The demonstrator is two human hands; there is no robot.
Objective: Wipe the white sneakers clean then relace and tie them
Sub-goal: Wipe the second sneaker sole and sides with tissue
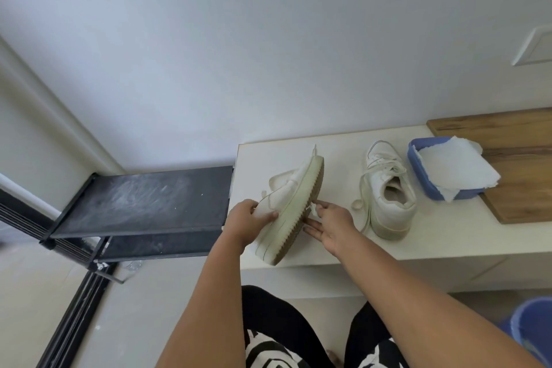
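Note:
A white sneaker (294, 203) is tipped on its side above the white counter (337, 140), its tan sole facing right. My left hand (249, 222) grips its upper from the left. My right hand (330, 222) is at the sole, thumb and forefinger pinching a small white wad (312, 208) against it while the other fingers lie straight. The second white sneaker (388, 188) stands upright to the right, its loose laces trailing onto the counter.
A blue tub (418, 164) with white paper towel (457, 164) draped over it sits right of the sneakers, partly on a wooden board (513, 188). A dusty black shelf (143, 200) adjoins the counter's left end. A blue bucket (534, 329) stands on the floor at the right.

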